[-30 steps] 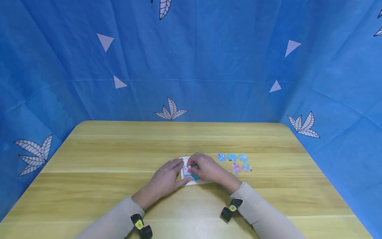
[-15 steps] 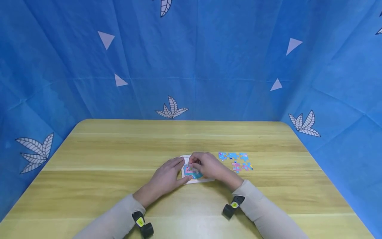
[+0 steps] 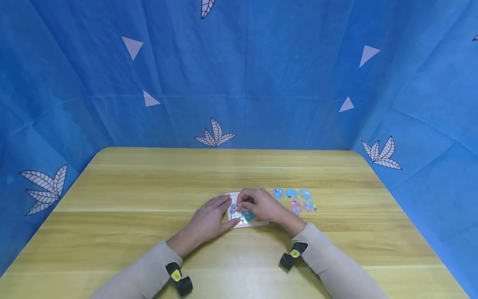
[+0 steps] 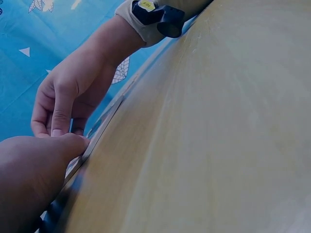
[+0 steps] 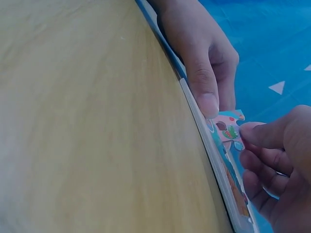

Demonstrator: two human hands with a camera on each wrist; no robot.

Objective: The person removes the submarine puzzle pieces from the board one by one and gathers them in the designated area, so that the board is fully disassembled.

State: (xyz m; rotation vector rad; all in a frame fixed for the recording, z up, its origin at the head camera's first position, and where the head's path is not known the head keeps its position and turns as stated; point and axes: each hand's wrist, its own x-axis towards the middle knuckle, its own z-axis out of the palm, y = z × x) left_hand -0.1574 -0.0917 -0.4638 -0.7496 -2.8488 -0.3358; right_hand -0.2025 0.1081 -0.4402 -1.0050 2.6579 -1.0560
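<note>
In the head view a white-framed puzzle board [image 3: 255,224] lies mid-table, partly covered by both hands. My left hand [image 3: 209,220] rests along its left side, fingers extended at the far corner and the thumb at the near edge. Between thumb and fingers, my right hand [image 3: 261,205] pinches a pink jigsaw piece [image 5: 228,130] with a green figure on it. The right wrist view has this piece tilted up over the board, close by the left thumb [image 5: 209,104]. Teal and orange picture parts show inside the frame.
Several loose jigsaw pieces [image 3: 291,193], blue and pink, lie right of the board, beyond the right hand. The wooden table [image 3: 149,178] ends at a blue curtain [image 3: 239,74] behind and at both sides. Each sleeve carries a black wrist camera [image 3: 287,261].
The right hand shifts slightly at the board and the pinched jigsaw piece changes its tilt. The left hand keeps its place on the board. The head view has tipped slightly downward.
</note>
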